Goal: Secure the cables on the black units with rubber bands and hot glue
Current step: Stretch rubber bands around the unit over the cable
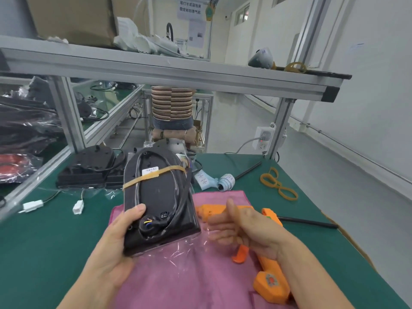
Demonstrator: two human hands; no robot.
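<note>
My left hand (116, 239) grips the lower left corner of a black unit (160, 197) in a clear plastic bag, holding it tilted above the pink cloth (189, 282). A black cable loops over the unit's face, and a tan rubber band (153, 175) crosses it over a white label. My right hand (240, 228) hovers just right of the unit with fingers extended toward it, thumb up, holding nothing. An orange hot glue gun (269, 277) lies on the cloth under my right hand.
More black units (89, 168) are stacked at the back left of the green table (44, 237). Loose rubber bands (276, 184) lie at the right, a label roll (226, 181) behind the cloth, white connectors (78, 207) at the left. An aluminium shelf spans overhead; a person stands beyond.
</note>
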